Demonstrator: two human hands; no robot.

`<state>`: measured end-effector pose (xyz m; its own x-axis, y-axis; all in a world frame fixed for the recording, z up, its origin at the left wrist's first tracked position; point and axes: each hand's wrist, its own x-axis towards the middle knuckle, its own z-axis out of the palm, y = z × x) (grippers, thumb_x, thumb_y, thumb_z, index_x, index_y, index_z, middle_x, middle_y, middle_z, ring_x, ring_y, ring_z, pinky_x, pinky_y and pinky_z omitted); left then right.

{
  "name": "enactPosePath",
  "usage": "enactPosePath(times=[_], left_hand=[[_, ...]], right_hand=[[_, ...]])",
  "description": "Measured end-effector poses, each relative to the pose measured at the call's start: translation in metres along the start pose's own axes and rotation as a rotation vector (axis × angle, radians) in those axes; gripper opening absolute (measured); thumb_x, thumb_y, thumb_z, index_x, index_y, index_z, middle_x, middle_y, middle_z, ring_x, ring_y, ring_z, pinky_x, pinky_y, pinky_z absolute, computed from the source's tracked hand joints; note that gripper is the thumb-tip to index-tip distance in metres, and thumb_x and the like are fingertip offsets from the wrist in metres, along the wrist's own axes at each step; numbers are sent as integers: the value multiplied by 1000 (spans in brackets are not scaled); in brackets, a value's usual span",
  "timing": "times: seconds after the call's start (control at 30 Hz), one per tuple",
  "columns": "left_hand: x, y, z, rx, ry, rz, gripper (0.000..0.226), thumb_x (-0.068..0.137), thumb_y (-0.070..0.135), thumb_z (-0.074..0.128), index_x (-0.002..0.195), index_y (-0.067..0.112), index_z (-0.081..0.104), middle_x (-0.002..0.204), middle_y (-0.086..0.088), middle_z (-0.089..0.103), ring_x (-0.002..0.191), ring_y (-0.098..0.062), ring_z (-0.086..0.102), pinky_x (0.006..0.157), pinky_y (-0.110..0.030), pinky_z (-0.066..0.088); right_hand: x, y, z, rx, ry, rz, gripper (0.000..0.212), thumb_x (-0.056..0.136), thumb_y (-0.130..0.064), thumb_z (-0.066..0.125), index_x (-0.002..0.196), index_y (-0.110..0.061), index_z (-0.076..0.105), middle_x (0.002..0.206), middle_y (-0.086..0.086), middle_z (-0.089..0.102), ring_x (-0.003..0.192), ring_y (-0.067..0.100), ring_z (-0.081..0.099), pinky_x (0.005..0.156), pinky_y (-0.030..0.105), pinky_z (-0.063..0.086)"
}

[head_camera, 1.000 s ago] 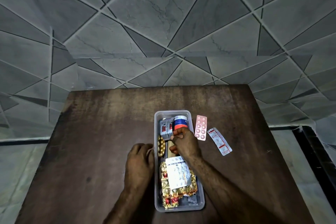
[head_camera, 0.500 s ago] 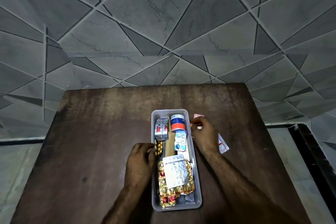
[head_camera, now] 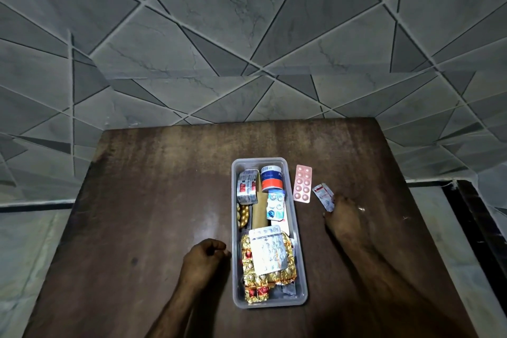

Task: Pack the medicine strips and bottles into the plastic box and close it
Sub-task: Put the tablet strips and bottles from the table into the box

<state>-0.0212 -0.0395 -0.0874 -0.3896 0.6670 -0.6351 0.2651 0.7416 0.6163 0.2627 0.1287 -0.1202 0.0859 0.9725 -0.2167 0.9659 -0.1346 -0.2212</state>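
A clear plastic box (head_camera: pixel 299 255) lies lengthwise on the brown table (head_camera: pixel 151 200), with no lid on it. Inside are a white bottle with a blue and red label (head_camera: pixel 271 178), a silver and red strip (head_camera: pixel 247 186), a small blue and white strip (head_camera: pixel 275 205), gold strips (head_camera: pixel 267 274) and a silver strip (head_camera: pixel 268 251) on top. A pink strip (head_camera: pixel 302 183) lies just right of the box. My right hand (head_camera: pixel 344 218) rests on the near end of a white and red strip (head_camera: pixel 323 196). My left hand (head_camera: pixel 204 258) is curled beside the box's left wall, holding nothing.
The table stands against a grey tiled wall (head_camera: pixel 247 35). A dark gap (head_camera: pixel 477 228) runs past the table's right edge. No lid shows anywhere in view.
My right hand left the box, passed the pink strip and now sits on the white and red strip. My left hand came off the box wall and drew back towards me.
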Motion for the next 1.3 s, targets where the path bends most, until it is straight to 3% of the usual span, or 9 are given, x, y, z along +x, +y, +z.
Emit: enactPosePath(times=[0.23,0.37,0.47,0.53,0.67,0.97,1.07,1.2,1.3], left_hand=[[-9,11,9,20,-18,30,12,88,23,61,82,27,70,83,5,76,75,-10,71,70,-30,59],[-15,17,13,-68,14,30,15,91,14,59,82,19,71,78,2,75,60,-4,69,45,-14,49],[-18,19,15,-104,14,33,14,91,10,58,85,14,70,76,0,74,52,-1,66,39,-11,44],[-18,20,12,-92,15,23,13,92,14,59,86,17,70,78,2,74,55,-1,68,44,-13,48],[-15,21,7,-44,-27,22,11,89,28,61,84,28,71,83,4,77,73,-10,72,73,-36,61],[-9,16,11,-190,59,33,18,90,28,59,79,30,72,79,6,77,78,-15,73,80,-44,59],[-11,23,12,-232,165,88,14,92,31,57,87,29,71,85,6,75,81,-13,70,80,-39,58],[-14,36,12,-259,230,193,9,92,27,61,95,25,69,90,8,72,84,0,64,68,-19,47],[-11,40,13,-232,218,217,6,89,28,66,94,27,68,89,10,71,86,1,64,68,-18,47]], right_hand=[[-9,-3,-8,65,-1,-13,36,65,-22,65,97,-8,64,101,16,70,92,35,65,77,36,52],[-17,-19,-19,253,8,-4,31,69,-20,69,97,-8,62,106,16,69,96,34,64,78,32,49],[-27,-39,-30,357,41,-42,25,75,-26,70,95,-17,60,103,10,70,92,28,64,77,31,50],[-37,-53,-37,412,46,-77,24,74,-32,70,92,-23,58,98,3,68,86,21,63,73,31,52],[-61,-80,-47,439,37,-169,26,75,-35,68,96,-23,58,98,-2,63,84,14,59,70,27,48],[-97,-103,-34,245,-103,-325,38,81,-43,51,112,-20,47,108,7,56,91,23,60,75,36,53],[-101,-106,-30,191,-122,-343,48,84,-44,51,124,-19,44,117,9,55,98,24,61,82,39,55],[-105,-109,-25,118,-125,-372,55,86,-44,49,132,-17,39,125,11,54,105,25,59,86,38,54],[-106,-109,-20,41,-106,-406,59,88,-46,46,137,-15,35,128,13,52,107,28,58,87,39,52]])
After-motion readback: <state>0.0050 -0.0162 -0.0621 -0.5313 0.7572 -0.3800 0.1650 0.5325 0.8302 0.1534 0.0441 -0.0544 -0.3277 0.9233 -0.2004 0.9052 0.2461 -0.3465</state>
